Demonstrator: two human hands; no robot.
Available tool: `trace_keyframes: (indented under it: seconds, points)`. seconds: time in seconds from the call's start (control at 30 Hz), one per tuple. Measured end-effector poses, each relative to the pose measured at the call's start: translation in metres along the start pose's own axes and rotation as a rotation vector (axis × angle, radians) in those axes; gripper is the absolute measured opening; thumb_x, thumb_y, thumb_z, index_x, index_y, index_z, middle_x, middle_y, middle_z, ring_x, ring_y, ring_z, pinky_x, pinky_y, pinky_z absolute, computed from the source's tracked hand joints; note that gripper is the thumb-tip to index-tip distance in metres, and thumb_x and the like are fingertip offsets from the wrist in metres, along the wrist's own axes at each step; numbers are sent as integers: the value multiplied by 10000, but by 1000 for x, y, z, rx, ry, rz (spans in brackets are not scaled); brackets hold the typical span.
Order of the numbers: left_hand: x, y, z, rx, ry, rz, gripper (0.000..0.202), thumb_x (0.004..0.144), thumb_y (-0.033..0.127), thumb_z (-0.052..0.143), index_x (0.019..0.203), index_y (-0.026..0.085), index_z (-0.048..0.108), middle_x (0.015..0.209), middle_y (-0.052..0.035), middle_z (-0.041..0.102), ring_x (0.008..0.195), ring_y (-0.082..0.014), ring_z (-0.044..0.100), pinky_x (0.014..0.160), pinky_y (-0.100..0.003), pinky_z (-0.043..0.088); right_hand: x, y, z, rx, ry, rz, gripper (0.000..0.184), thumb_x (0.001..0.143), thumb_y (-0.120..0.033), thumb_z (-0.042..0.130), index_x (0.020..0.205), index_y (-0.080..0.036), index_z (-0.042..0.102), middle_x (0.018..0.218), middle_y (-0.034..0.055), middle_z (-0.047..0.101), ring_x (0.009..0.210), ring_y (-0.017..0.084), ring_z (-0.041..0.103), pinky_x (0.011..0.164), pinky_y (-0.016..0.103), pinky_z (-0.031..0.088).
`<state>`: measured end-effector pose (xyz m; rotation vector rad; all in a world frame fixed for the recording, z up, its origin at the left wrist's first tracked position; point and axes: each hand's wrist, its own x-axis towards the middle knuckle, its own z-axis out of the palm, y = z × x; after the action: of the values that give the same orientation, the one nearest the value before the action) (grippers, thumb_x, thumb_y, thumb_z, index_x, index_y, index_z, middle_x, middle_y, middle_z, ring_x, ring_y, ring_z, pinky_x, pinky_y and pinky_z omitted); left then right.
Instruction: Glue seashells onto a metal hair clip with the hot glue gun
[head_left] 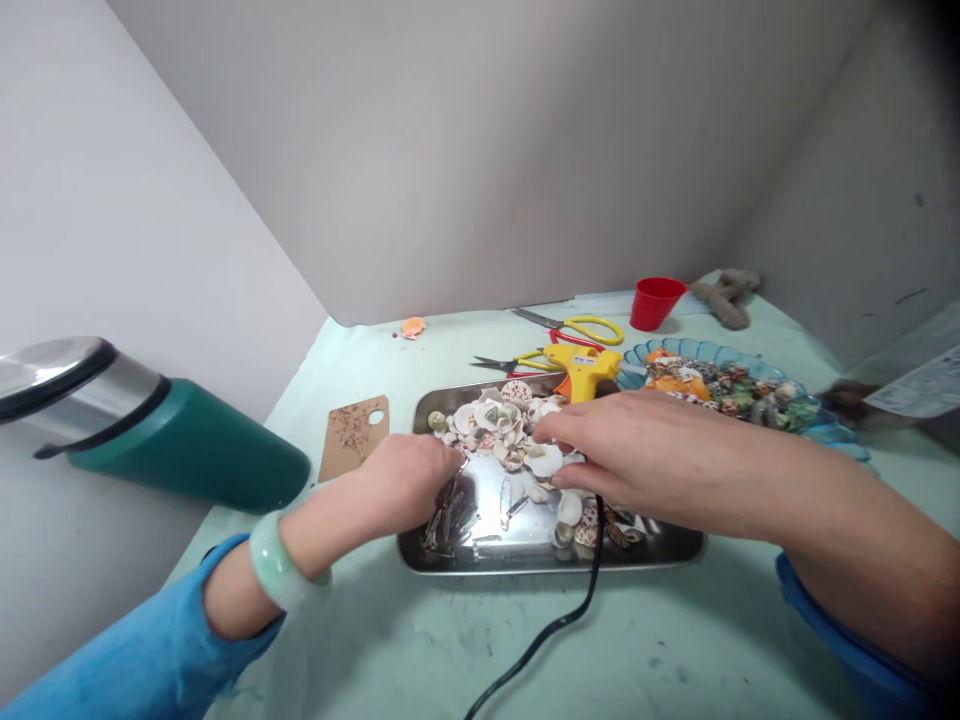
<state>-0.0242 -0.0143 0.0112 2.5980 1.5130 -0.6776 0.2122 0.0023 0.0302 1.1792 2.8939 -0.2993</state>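
Note:
A steel tray [675, 548] lies in front of me, holding a heap of seashells [499, 422] and a bunch of thin dark twigs [448, 518]. My left hand [401, 482], with a pale green bangle on its wrist, rests curled at the tray's left edge over the twigs; what its fingers hold is hidden. My right hand [637, 440] reaches across the tray from the right, its fingertips pinched among the shells. A yellow glue gun [583, 368] lies just behind the tray, and its black cord [555, 625] runs under my right hand toward me.
A blue glass plate [825, 425] of coloured shells stands at the right. Behind are yellow-handled scissors [577, 326], red-handled scissors [517, 362], a red cup [655, 302] and a brown cardboard tag [354, 435]. A green and steel flask [150, 425] looms at the left.

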Motion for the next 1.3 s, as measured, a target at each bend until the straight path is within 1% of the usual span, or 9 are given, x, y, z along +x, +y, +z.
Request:
trace_keyframes:
  seconds: [0.13,0.27,0.4,0.47,0.7,0.87,1.07,1.2,1.3]
  points:
    - [2,-12,-17,-184,116,-96,238,830,208,434,952,215,639,923,-63,694,801,-210,639,660,-295,467,0,0,0,-10,-7,17,201,862,-404,464,794,-232,545,676,0,602,554,162,507,476,255,257]
    - [11,-16,-26,-328,261,-93,293,858,251,414,1085,236,600,1013,-28,686,821,-172,631,702,-267,465,0,2,3,-18,5,29,205,852,-412,472,804,-234,563,685,4,601,550,159,496,474,257,247]
    - [19,-10,-14,-61,94,-80,247,801,156,453,913,208,668,869,-73,693,811,-233,643,663,-311,468,0,2,4,11,-5,5,234,855,-415,466,781,-214,561,676,12,589,554,153,491,477,263,260]
    - [21,-7,-6,-19,64,-56,227,762,127,492,901,184,661,882,-103,679,816,-259,645,630,-316,469,0,2,4,23,-14,0,237,861,-407,460,771,-209,553,668,11,585,561,153,498,481,264,268]
    - [23,-14,-3,14,64,-63,142,799,197,496,828,190,635,817,-90,679,753,-221,643,613,-283,463,0,1,4,30,-20,5,225,864,-404,467,777,-213,551,680,11,601,582,157,515,500,259,289]
    - [23,-20,-4,40,140,-114,270,848,216,404,1051,194,581,813,-90,681,731,-227,644,606,-304,458,-1,2,4,25,-27,2,236,868,-418,455,798,-218,559,690,14,608,591,166,523,503,266,286]
    - [22,-4,1,63,74,-31,145,791,165,496,789,163,641,825,-112,680,755,-243,654,617,-305,473,-1,-1,2,15,-28,11,214,864,-401,469,780,-220,546,683,13,611,592,166,524,499,263,281]
    - [22,1,0,74,47,-29,138,768,113,500,805,123,632,841,-161,669,726,-263,655,612,-332,486,-1,-1,2,17,-20,-9,225,870,-407,458,785,-217,545,689,16,615,593,166,529,495,272,283]
    - [20,1,-1,68,47,-2,143,762,109,502,854,131,610,857,-149,665,738,-256,652,623,-329,489,-1,0,2,18,-11,-5,218,864,-406,473,793,-215,550,697,20,613,601,172,538,498,276,290]
